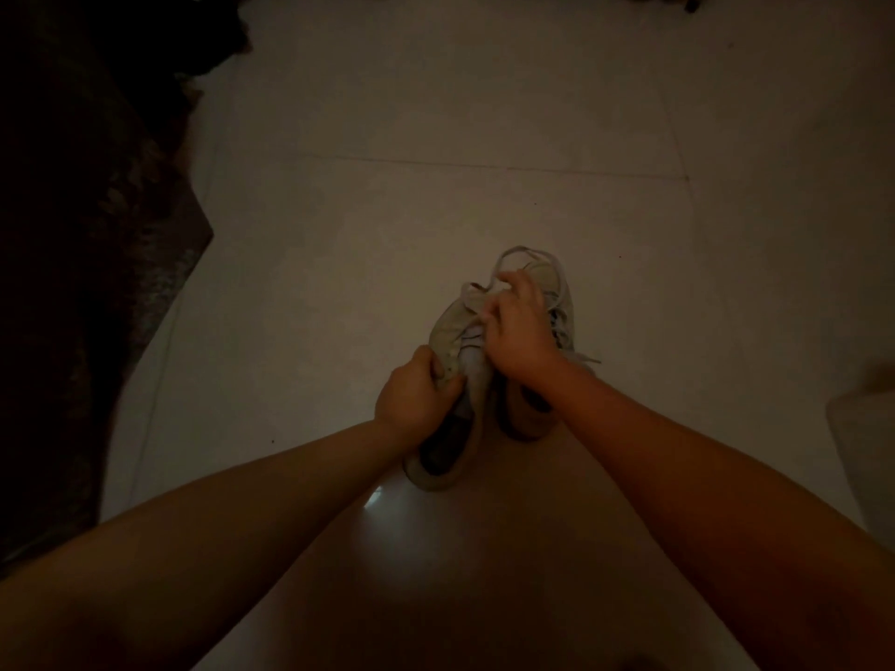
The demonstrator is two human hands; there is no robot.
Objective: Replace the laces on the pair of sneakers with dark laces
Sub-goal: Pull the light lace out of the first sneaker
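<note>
- Left grip (411,394): fingers curled round the side edge of the left sneaker (453,380), near the eyelet row, clamped on it.
- Right grip (518,326): fingers bent down over the front of that same sneaker, pinching at the pale laces (508,261); exact contact point too dim to tell.
- Left sneaker: light-coloured, toe pointing away, heel opening dark and nearest the camera; tongue looks pulled up between the two hands.
- Right sneaker (557,307): just beside the left one, touching it, mostly hidden under the right hand and wrist; pale laces loose, one end trailing out on its right side.
- A lace loop stands above the right hand's fingers.
- Both sneakers sit on the floor (436,138), pale glossy tiles with a light glare just short of the heels.
- Both forearms bare, reaching in from the bottom corners.
- Dark rug (97,283) along the left edge, well apart from the sneakers.
- Pale object (867,438) at the right edge, unclear what.
</note>
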